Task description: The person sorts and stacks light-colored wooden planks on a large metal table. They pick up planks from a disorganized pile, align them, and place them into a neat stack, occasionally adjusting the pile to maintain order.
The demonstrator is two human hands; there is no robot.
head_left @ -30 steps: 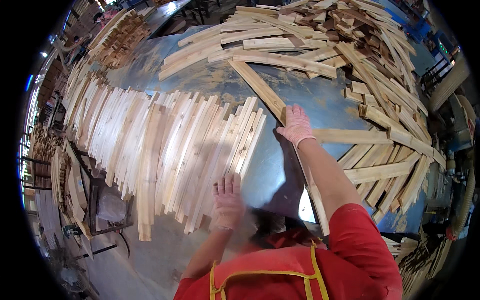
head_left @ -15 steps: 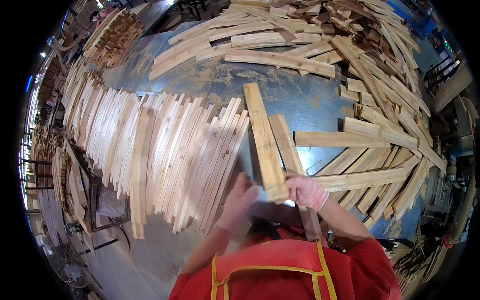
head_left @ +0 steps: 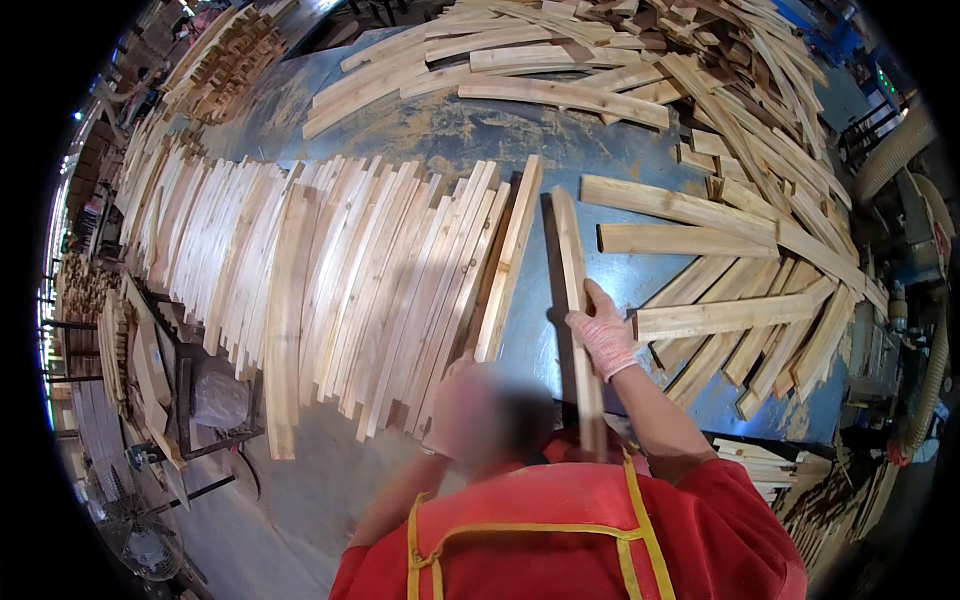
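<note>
My right hand (head_left: 603, 335), in a pale pinkish work glove, grips a narrow wooden board (head_left: 570, 260) that stands on its edge and points away from me. Left of it, another wooden board (head_left: 512, 255) leans beside a long row of boards (head_left: 400, 270) packed side by side. My left hand (head_left: 452, 385) is at the near end of that leaning board; a blurred patch hides most of its fingers, so I cannot tell how it holds. Bare blue-grey tabletop (head_left: 530, 300) shows between the two boards.
Right of my right hand, loose boards (head_left: 720, 315) lie crossed and fanned out. A jumbled heap of boards (head_left: 720, 90) covers the far right, with several curved-looking boards (head_left: 560, 95) across the back. A fan (head_left: 145, 540) stands at lower left; a ribbed hose (head_left: 935, 370) hangs at right.
The board that was between my hands has moved left against the row. My right hand has shifted up and onto the other board, which now stands on edge. My left hand has moved lower left.
</note>
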